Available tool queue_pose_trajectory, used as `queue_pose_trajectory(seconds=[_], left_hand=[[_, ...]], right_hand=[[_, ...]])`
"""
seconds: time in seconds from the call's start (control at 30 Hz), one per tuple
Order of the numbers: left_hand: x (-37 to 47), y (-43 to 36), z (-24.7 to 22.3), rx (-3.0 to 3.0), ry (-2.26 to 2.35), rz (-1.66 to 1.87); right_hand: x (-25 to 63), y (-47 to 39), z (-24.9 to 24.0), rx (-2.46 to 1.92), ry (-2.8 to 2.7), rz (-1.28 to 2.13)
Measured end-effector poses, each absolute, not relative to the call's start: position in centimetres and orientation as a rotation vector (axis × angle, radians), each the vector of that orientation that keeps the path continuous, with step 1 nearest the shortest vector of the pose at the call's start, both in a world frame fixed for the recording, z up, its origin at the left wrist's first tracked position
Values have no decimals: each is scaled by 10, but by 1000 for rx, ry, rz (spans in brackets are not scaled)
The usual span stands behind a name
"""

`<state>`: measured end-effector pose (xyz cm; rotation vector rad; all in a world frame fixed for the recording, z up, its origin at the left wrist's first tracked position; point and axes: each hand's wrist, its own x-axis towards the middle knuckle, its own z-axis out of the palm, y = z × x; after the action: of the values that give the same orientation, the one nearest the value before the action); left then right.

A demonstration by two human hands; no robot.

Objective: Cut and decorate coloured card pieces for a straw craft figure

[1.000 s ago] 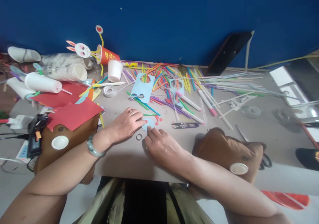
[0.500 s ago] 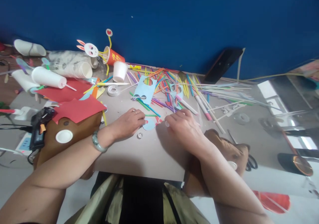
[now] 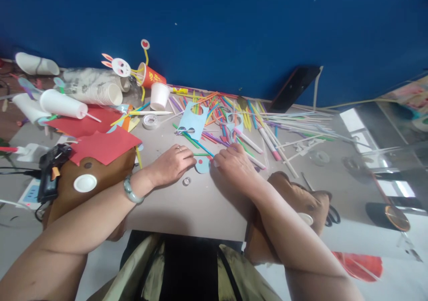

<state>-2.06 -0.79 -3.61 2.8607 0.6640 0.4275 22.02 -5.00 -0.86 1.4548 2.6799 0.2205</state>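
Between my two hands lies a small light blue paper piece (image 3: 202, 167) with rounded edges and red dots on its upper part. My left hand (image 3: 175, 163) is closed, its fingertips pinching the left edge of this piece. Fingers bent together, my right hand (image 3: 236, 167) rests at the paper's right edge. Whatever its fingertips hold is too small or hidden to name. A green straw (image 3: 201, 154) passes just above the blue piece. Below my left fingertips sits a small clear tape roll (image 3: 187, 181).
Cut blue paper (image 3: 193, 119), scissors (image 3: 187, 131) and many coloured straws and pens cover the back. A white paper cup (image 3: 159, 96), a tape roll (image 3: 150, 121) and red paper (image 3: 106, 146) lie left. A brown stool (image 3: 301, 198) stands right, a dark phone-like slab (image 3: 296, 89) behind.
My right hand has moved left, from beside the blue paper piece to its right edge. My left hand stays at the left edge. The view has shifted slightly.
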Motion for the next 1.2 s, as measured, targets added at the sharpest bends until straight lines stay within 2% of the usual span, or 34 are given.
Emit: queue_pose_trajectory(seconds=[0.4,0.63,0.87,1.2], left_hand=[[-17,-11,-35,3123,545,327],[-20,-10,-31,3117,540,309],[-23,-9,-33,2975,590,389],[-18,-2,-37,2838,975,412]], right_hand=[[221,-49,-11,1501,2671,108],[217,-54,-2,1460,2744,210],[204,-69,7,1186,2927,205],[202,-71,0,1148,2893,216]])
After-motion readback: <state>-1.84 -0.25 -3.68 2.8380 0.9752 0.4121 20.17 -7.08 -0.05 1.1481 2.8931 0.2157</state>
